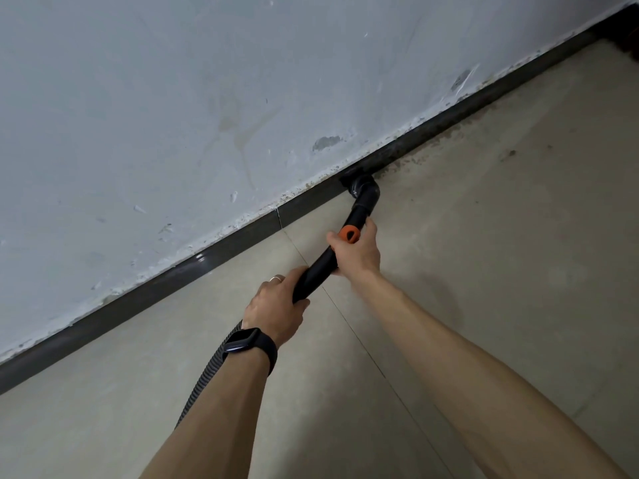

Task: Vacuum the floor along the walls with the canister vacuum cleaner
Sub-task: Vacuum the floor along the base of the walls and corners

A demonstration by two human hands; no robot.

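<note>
**Nozzle at the baseboard, both hands on the wand**

We have the black vacuum nozzle (359, 183) down at the joint where the floor tiles (484, 254) meet the baseboard (138, 299). It sits tight against the baseboard, but we can't tell if it actually touches. A short elbow turns up from it into the black wand (316, 267), which runs back toward us. An orange collar (350, 235) sits partway along the wand.

The right hand (356, 252) grips the wand right at the orange collar, with its fingers wrapped round the tube. The left hand (276, 305) grips the near, curved end of the wand, fingers curled over it. The two hands are near each other with a short bare stretch of wand between them.

A ribbed black hose (207, 371) leaves the wand below the left hand, passes under the left wrist and drops out of sight behind the forearm. The left wrist carries a black smartwatch (250, 344), and one left finger carries a ring (276, 278).

The baseboard is dark and glossy and runs diagonally from lower left to upper right. Above it the grey-white wall (173, 115) is scuffed, with chipped paint along its bottom edge. The floor tiles are beige with thin grout lines. Dark grime (432, 143) speckles the floor along the baseboard to the right of the nozzle.
</note>
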